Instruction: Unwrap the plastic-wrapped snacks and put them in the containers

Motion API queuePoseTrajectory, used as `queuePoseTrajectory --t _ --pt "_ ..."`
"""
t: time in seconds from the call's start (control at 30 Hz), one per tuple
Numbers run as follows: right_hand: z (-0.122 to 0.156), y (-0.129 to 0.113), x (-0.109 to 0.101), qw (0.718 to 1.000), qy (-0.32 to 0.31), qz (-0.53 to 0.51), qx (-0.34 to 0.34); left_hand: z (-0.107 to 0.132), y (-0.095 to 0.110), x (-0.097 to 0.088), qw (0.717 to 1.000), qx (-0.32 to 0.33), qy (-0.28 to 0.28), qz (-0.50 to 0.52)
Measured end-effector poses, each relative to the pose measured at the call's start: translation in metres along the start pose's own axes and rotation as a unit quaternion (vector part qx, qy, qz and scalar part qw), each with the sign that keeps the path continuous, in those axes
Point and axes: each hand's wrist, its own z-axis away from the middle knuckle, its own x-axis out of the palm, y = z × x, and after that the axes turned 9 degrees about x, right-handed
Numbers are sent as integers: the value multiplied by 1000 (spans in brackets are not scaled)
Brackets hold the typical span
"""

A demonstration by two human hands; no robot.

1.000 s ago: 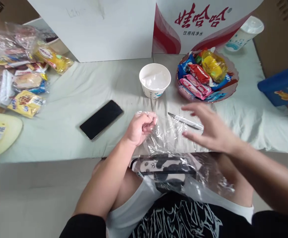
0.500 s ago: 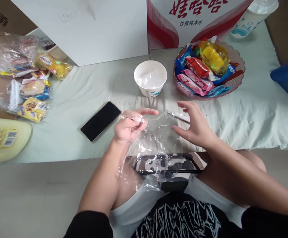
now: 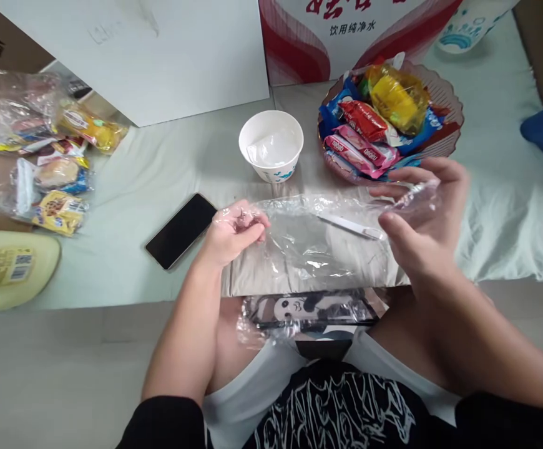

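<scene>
A thin, clear plastic film (image 3: 299,243) stretches between my hands above the cloth-covered surface, its crumpled lower part hanging towards my lap. I cannot make out whether it is a sheet or a bag. My left hand (image 3: 236,234) is closed on its left end, beside a dark-screened phone (image 3: 181,231). On the right, my right hand (image 3: 430,224) has the other end between its thumb and curved, spread fingers, just in front of the snack bowl. A slim white utility knife (image 3: 352,227) lies beneath the film. Behind it stands a white paper cup (image 3: 271,146) containing some clear plastic.
A scalloped bowl (image 3: 454,134) of wrapped snacks sits at the back right. White boxes (image 3: 196,62) stand behind. Bagged snacks (image 3: 60,174) and a pale yellow bottle (image 3: 14,268) are at the left. A panda-patterned case (image 3: 309,308) rests near my lap.
My right hand has moved right and taken the film's free end, spreading it wide. Before, the film hung bunched from my left hand, whose pointing finger is now curled in.
</scene>
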Motion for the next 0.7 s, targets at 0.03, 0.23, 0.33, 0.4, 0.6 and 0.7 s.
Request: queuePoseTrajectory --t 0.03,0.23,0.33,0.4,0.6,0.7 --pt "1 3 -2 999 -16 -39 19 -2 -2 2 1000 5 29 -9" --pt "10 25 -1 964 -209 -40 159 -13 -9 7 989 83 121 9" --pt "13 22 3 950 -267 65 146 -13 -6 3 989 88 113 33" --pt "12 18 5 956 -233 114 137 -11 -2 0 992 59 97 61" --pt "3 11 7 981 -30 146 127 -5 4 -4 989 -148 -30 8" --pt "0 10 6 983 4 106 150 -5 1 -3 994 -83 69 5"
